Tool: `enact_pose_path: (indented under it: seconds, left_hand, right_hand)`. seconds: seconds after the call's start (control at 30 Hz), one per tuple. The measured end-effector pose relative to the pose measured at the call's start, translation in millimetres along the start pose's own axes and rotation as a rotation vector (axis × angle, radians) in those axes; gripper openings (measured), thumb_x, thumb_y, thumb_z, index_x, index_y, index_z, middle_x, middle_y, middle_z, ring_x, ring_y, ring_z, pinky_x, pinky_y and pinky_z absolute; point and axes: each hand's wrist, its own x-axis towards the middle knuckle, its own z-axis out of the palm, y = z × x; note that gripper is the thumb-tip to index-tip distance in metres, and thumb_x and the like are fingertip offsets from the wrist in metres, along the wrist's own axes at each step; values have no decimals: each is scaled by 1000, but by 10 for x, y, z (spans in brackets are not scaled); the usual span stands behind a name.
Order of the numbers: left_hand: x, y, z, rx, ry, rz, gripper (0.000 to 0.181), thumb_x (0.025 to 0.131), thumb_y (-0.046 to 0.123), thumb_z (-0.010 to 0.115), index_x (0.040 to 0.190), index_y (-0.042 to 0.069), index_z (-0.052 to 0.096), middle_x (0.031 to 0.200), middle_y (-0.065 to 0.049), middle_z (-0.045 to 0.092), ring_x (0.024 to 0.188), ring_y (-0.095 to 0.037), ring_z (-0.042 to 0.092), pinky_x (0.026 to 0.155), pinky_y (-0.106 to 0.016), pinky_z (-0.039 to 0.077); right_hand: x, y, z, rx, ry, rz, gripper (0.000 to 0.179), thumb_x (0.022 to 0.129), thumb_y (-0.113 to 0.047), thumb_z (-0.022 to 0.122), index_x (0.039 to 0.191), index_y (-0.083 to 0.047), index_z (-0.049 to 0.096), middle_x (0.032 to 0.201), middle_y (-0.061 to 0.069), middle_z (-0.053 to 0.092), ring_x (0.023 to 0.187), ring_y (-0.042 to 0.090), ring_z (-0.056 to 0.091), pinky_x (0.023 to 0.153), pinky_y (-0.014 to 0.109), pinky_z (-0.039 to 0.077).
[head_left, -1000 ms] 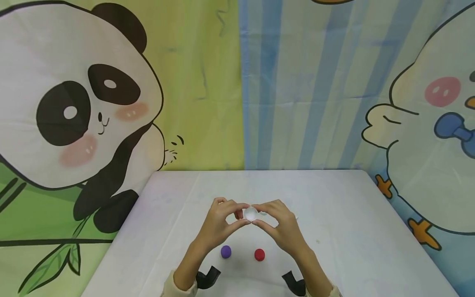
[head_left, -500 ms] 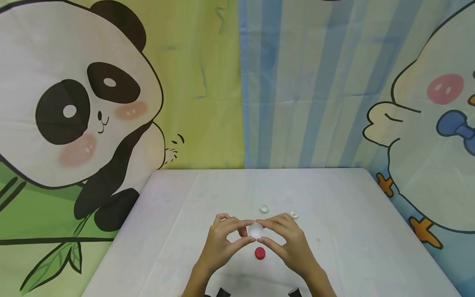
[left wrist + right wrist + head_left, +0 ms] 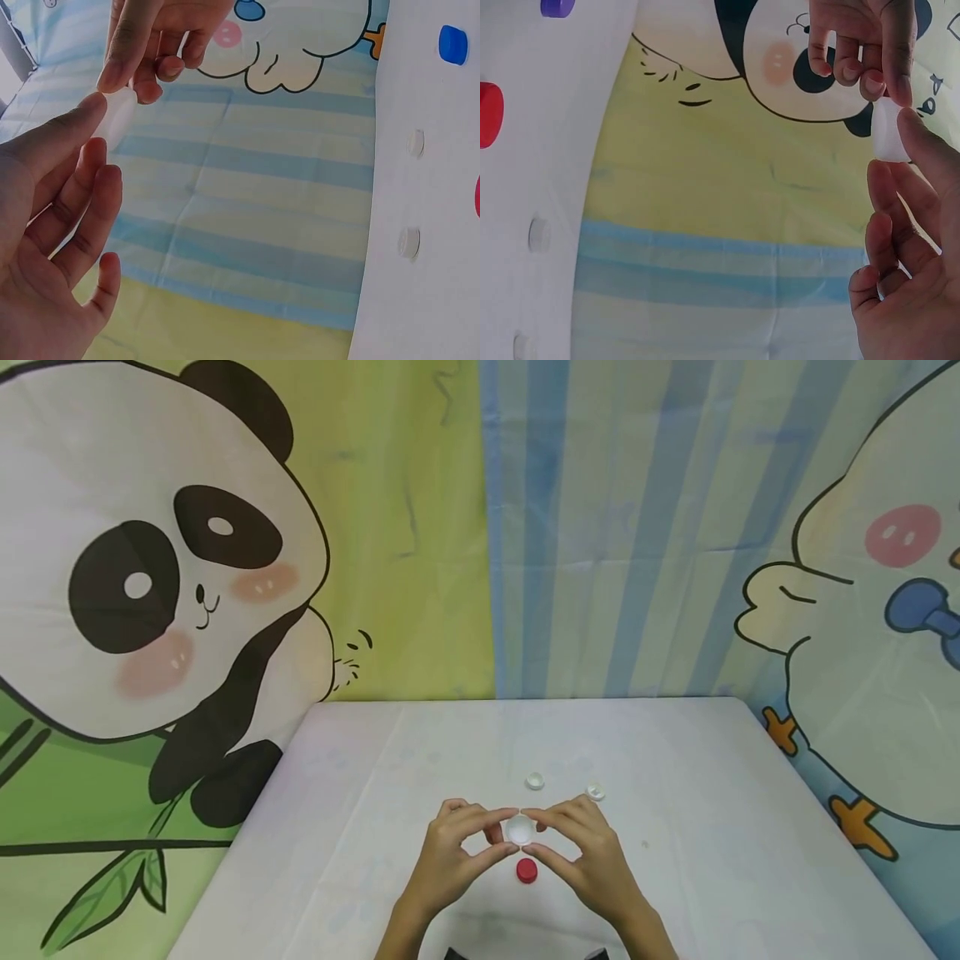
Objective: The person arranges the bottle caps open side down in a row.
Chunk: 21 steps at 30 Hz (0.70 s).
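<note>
A round white cap (image 3: 520,830) is held up between both hands above the table. My left hand (image 3: 457,852) pinches its left side between thumb and index finger. My right hand (image 3: 581,847) pinches the opposite side in the same way. In the left wrist view the white cap (image 3: 116,116) appears edge-on between the fingertips of both hands. The right wrist view also shows the white cap (image 3: 889,131) from its side. A red cap (image 3: 527,870) lies on the table nearer the body, just below the held cap in the head view.
Two small white caps, a left one (image 3: 535,781) and a right one (image 3: 595,792), lie farther back on the white table (image 3: 360,760). A blue cap (image 3: 453,45) shows in the left wrist view, a purple cap (image 3: 556,6) in the right. Cartoon curtains (image 3: 412,527) hang behind.
Both hands have moved with the white cap toward the body and slightly right. The two small white caps behind have come into fuller view, while the purple cap is now hidden in the head view.
</note>
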Motion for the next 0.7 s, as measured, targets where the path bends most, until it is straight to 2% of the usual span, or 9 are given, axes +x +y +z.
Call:
enact_pose_path:
  seconds: [0.33, 0.47, 0.53, 0.6, 0.7]
  left_hand:
    - [-8, -1, 22, -6, -10, -21, 33, 76, 25, 71, 107, 19, 66, 70, 17, 53, 70, 0, 49, 76, -22, 36]
    - [3, 6, 27, -49, -17, -49, 34, 76, 25, 71, 108, 19, 65, 70, 17, 54, 69, 1, 49, 76, -22, 37]
    - [9, 13, 26, -93, -22, -97, 34, 76, 25, 71, 109, 19, 65, 70, 17, 55, 69, 1, 51, 74, -23, 38]
    - [55, 102, -23, -151, -30, -185, 33, 77, 22, 70, 109, 16, 65, 70, 13, 57, 69, -2, 53, 70, -24, 41]
    - [127, 235, -107, -250, -64, -384, 28, 81, 21, 67, 107, 13, 65, 69, 5, 60, 68, -6, 54, 63, -23, 43]
  right_hand:
    - [-10, 24, 4, -4, 14, 8, 39, 67, -16, 77, 105, -15, 66, 83, -10, 57, 83, 7, 43, 70, 15, 34]
    - [-13, 32, -1, -8, 17, 7, 39, 68, -17, 77, 106, -14, 66, 83, -10, 56, 83, 7, 44, 71, 16, 34]
    - [-10, 42, -1, -13, 26, -4, 39, 69, -18, 76, 106, -14, 65, 83, -11, 56, 83, 8, 44, 71, 17, 34]
    - [-8, 53, 1, -17, 35, -12, 39, 69, -19, 76, 106, -13, 65, 83, -11, 55, 82, 8, 44, 71, 17, 33]
    - [1, 64, 3, -22, 48, -26, 39, 69, -20, 76, 106, -13, 66, 81, -10, 55, 81, 8, 44, 71, 17, 33]
